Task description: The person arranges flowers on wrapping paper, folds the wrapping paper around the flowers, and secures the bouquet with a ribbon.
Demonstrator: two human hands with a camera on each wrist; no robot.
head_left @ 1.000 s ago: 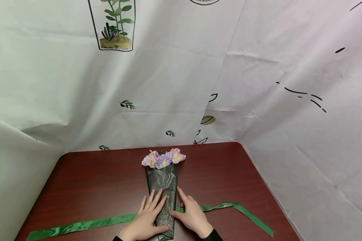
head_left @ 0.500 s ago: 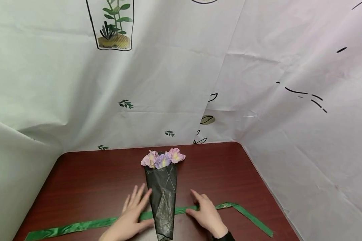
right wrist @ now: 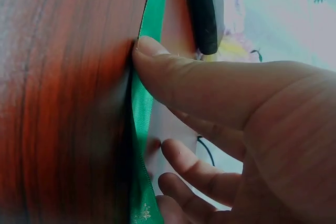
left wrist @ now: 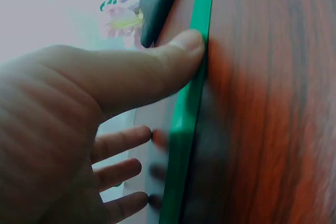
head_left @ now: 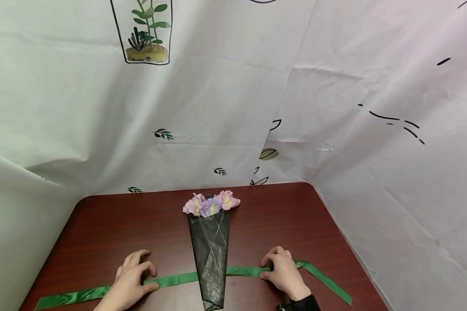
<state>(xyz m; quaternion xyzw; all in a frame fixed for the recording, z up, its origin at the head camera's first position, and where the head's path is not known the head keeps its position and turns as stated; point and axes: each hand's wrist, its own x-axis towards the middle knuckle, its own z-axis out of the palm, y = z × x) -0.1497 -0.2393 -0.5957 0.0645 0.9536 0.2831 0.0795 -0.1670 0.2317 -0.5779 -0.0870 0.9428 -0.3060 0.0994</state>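
Observation:
A bouquet of pink and lilac flowers (head_left: 211, 206) lies in black wrapping paper (head_left: 212, 255) on the table, its narrow end toward the front. A long green ribbon (head_left: 179, 279) runs crosswise beneath the wrapped stems and out on both sides. To the left of the bouquet, my left hand (head_left: 128, 278) is over the ribbon, fingers bent and thumb tip (left wrist: 190, 40) against it. On the other side my right hand (head_left: 283, 270) straddles the ribbon, its thumb (right wrist: 152, 53) at the near edge and its fingers beyond. A gap shows between thumb and fingers of each hand.
The ribbon bends toward the front at the right, ending in a loose tail (head_left: 331, 287). Its left end lies near the table's left edge. A white printed cloth (head_left: 218, 108) hangs around the dark red table (head_left: 140, 224) at the back and sides.
Both hands have left the wrapping and moved outward along the ribbon, the left to the left and the right to the right. Their fingers have bent toward the ribbon. The bouquet stays put.

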